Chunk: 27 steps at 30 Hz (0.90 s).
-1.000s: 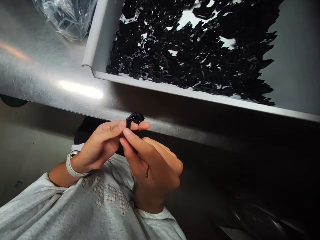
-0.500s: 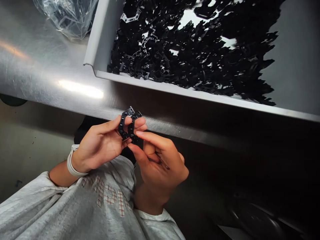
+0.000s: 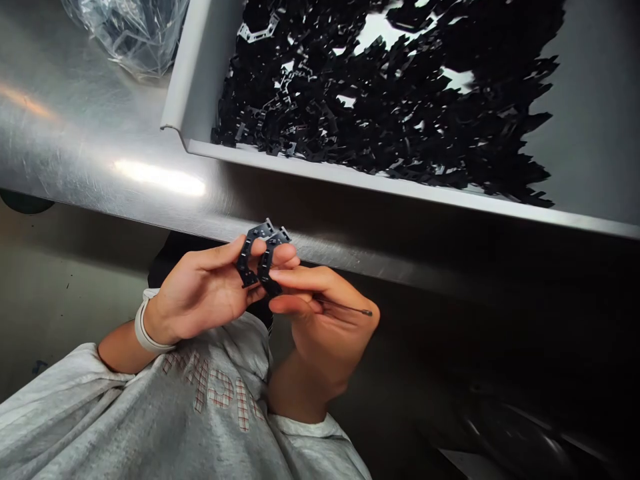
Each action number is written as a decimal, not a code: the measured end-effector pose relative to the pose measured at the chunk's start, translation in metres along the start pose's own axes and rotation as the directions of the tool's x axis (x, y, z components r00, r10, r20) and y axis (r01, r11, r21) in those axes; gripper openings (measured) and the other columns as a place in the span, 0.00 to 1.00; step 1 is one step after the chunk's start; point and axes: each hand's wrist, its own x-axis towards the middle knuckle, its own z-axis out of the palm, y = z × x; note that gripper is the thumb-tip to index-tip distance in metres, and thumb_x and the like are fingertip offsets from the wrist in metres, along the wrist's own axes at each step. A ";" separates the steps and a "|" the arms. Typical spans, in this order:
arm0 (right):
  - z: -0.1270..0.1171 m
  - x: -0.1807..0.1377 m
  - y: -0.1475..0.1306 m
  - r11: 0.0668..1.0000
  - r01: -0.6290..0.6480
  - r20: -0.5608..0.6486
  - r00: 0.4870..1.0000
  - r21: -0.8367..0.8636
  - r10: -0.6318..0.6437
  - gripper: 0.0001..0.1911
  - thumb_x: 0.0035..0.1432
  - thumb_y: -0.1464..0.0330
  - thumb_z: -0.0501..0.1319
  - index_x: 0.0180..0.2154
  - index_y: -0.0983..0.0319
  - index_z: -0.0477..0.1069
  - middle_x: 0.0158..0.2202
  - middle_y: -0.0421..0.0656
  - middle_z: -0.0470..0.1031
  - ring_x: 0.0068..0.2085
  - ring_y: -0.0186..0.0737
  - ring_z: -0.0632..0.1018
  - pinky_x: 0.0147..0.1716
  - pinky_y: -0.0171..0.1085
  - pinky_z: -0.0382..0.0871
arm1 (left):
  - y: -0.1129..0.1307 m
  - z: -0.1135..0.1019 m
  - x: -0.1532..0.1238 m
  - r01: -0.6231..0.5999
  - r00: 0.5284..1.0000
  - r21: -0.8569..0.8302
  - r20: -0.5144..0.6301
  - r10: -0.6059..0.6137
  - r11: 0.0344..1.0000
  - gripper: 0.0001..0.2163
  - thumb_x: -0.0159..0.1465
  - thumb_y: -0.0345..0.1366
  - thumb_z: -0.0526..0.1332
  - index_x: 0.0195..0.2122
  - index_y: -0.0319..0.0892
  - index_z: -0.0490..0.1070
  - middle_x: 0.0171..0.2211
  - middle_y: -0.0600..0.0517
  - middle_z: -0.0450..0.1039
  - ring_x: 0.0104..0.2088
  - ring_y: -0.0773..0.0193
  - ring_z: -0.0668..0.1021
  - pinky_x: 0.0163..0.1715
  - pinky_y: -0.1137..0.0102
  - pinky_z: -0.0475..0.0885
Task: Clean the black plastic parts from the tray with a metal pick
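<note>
At the worktop's near edge, the left hand, half-curled, pinches two black parts; the right hand, thumb and index slightly parted, touches one, its curled fingers holding one rod. A loose pinch could drop either part — beyond: one tray, one bag, uncountable heaped parts.

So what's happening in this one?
A person is holding two small black angular parts side by side in the left hand. The right hand has its index fingertip at one of them, with a thin dark rod tucked against its palm. Beyond, a pale tray holds a heap of dark pieces, with a clear plastic bag beside it on the metal table.
</note>
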 end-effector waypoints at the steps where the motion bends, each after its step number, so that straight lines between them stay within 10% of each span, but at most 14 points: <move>1: -0.001 0.001 0.000 0.999 -0.037 0.011 0.999 0.025 0.036 0.09 0.57 0.58 0.71 0.33 0.55 0.82 0.15 0.31 0.61 0.17 0.28 0.61 0.15 0.30 0.57 | 0.000 0.001 0.000 -0.029 1.000 0.020 -0.006 0.029 0.999 0.09 0.65 0.37 0.66 0.29 0.45 0.83 0.36 0.52 0.86 0.59 0.50 0.79 0.65 0.58 0.64; 10: 0.008 -0.001 0.000 0.958 -0.251 0.004 0.967 0.137 0.253 0.17 0.62 0.64 0.63 0.22 0.60 0.66 0.18 0.31 0.53 0.18 0.26 0.53 0.16 0.28 0.52 | 0.000 0.008 0.003 -0.118 0.986 0.105 -0.110 0.129 0.987 0.09 0.62 0.31 0.66 0.24 0.42 0.81 0.30 0.54 0.85 0.55 0.52 0.81 0.67 0.58 0.63; 27: 0.024 0.002 0.002 0.902 -0.378 0.113 0.925 0.207 0.362 0.10 0.58 0.62 0.67 0.37 0.58 0.68 0.21 0.29 0.55 0.18 0.25 0.53 0.15 0.27 0.51 | -0.005 0.006 0.004 -0.248 0.956 0.233 -0.100 0.277 0.940 0.10 0.66 0.33 0.63 0.30 0.43 0.84 0.41 0.48 0.85 0.57 0.50 0.79 0.61 0.57 0.70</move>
